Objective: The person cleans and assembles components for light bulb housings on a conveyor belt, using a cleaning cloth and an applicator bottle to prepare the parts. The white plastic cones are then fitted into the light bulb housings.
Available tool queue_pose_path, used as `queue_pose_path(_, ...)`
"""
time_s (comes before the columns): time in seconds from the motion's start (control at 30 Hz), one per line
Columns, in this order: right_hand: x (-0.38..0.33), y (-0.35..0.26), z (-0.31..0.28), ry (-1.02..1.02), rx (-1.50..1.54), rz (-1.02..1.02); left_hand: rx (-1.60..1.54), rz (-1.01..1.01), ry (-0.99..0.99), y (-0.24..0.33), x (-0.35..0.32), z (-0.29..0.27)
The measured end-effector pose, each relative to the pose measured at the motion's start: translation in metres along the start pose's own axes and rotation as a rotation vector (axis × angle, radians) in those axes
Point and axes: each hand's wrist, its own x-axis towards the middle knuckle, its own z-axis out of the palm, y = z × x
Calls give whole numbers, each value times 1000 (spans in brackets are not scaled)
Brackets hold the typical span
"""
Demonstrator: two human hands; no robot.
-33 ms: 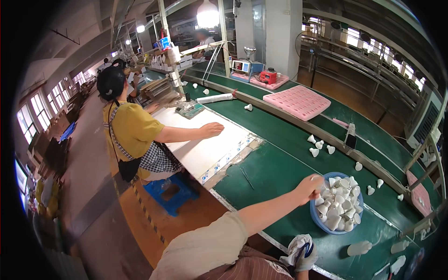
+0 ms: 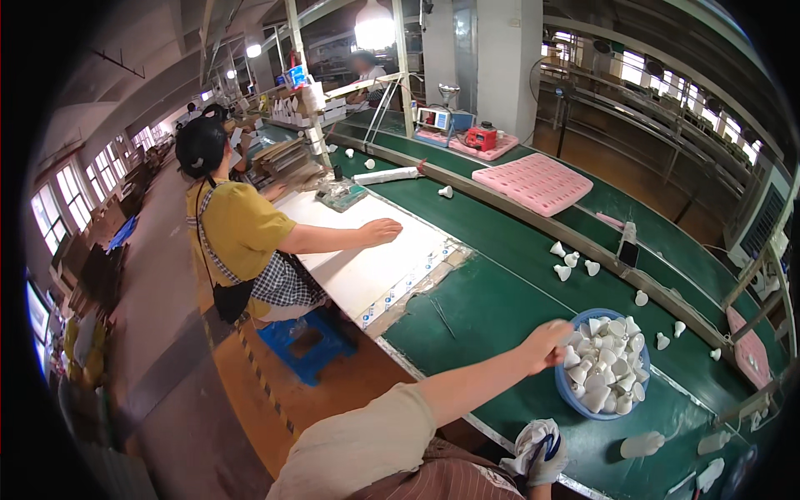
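A blue basin (image 2: pixel 575 398) heaped with white lamp-shaped bulb housings (image 2: pixel 612 354) stands on the green workbench. At its left rim is my left hand (image 2: pixel 547 345), bare, with the fingers curled closed. Whatever is in those fingers, if anything, is too small to make out. My right hand (image 2: pixel 550 468) wears a pale glove at the bench's near edge. It is closed around a bunched white cloth (image 2: pixel 528 444) with a dark blue, curved part showing; the fingers are partly hidden.
More white housings (image 2: pixel 562 272) lie beyond the basin. White bottles (image 2: pixel 642 444) stand to the right. Tweezers (image 2: pixel 442 317) lie left of my arm. A person in yellow (image 2: pixel 242 221) sits left, hand on a white board (image 2: pixel 358 279). A metal rail and pink foam tray (image 2: pixel 533 182) lie farther back.
My left hand has shifted slightly left and down at the basin's rim. The right hand and cloth keep their place.
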Motion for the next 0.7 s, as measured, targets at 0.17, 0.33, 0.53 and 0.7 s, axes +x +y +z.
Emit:
queue_pose_path(0.17, 4, 6, 2, -36, 77, -21, -292, -249, -14, -45, -84, -52)
queue_pose_path(0.33, 11, 20, -1, -108, 60, 141, 282, -294, 3, -56, -144, -52)
queue_pose_path(0.53, 39, -78, -17, -169, -187, -214, 964, 31, -126, -88, -144, -58)
queue_pose_path(0.7, 33, -102, 26, -278, -307, -447, 1539, 512, -331, -174, -109, -101)
